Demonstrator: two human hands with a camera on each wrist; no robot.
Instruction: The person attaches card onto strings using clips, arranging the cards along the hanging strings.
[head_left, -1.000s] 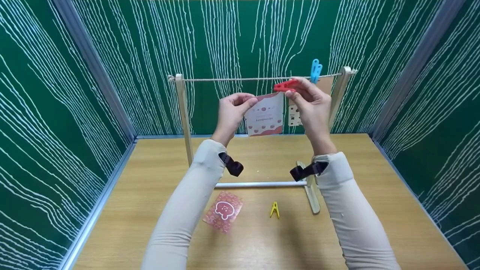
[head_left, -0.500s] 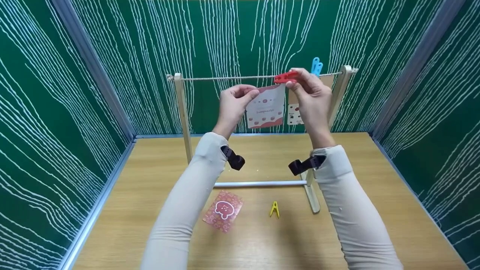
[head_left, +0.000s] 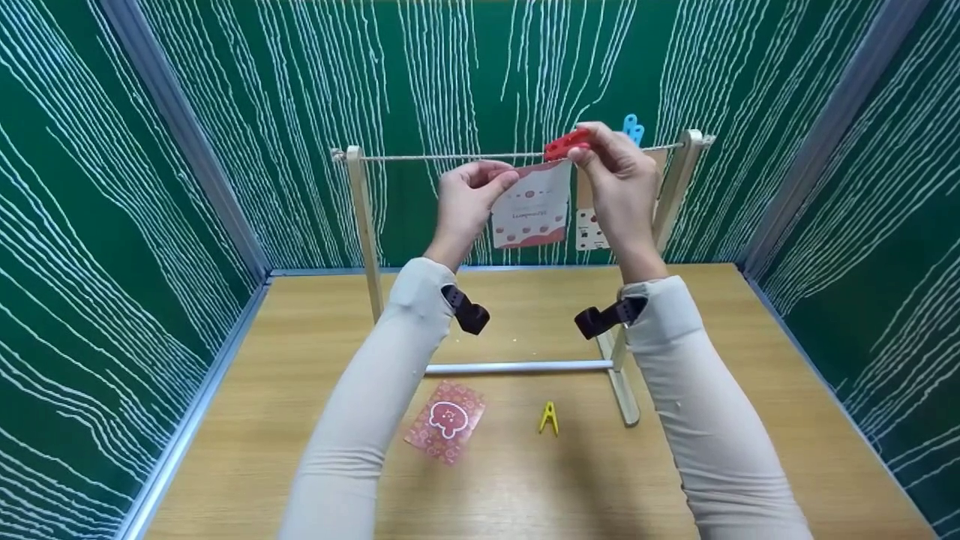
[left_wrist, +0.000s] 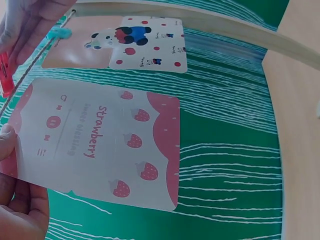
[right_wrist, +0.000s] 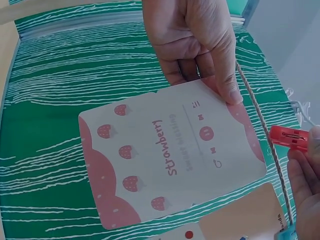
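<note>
My left hand (head_left: 471,204) pinches the upper left corner of a white and pink strawberry card (head_left: 531,206) between thumb and fingers. The card hangs just below the rope (head_left: 435,157). In my right hand (head_left: 624,191) a red clothespin (head_left: 566,144) is pinched by its handle end. Its tip is at the rope above the card's upper right corner; in the right wrist view the clothespin (right_wrist: 288,138) meets the rope, apart from the card's face. To the right, a blue clothespin (head_left: 634,130) holds a panda card (left_wrist: 145,44) on the rope, partly behind my right hand.
A wooden stand (head_left: 363,232) carries the rope between two posts, with a white bar (head_left: 517,367) low across it. On the table (head_left: 300,337) lie a pink bear card (head_left: 448,421) and a yellow clothespin (head_left: 549,418). Green walls with white lines surround the table.
Both hands have risen, lifting the strawberry card nearer the rope. The red clothespin has moved up to the rope and now tilts, its handle end higher.
</note>
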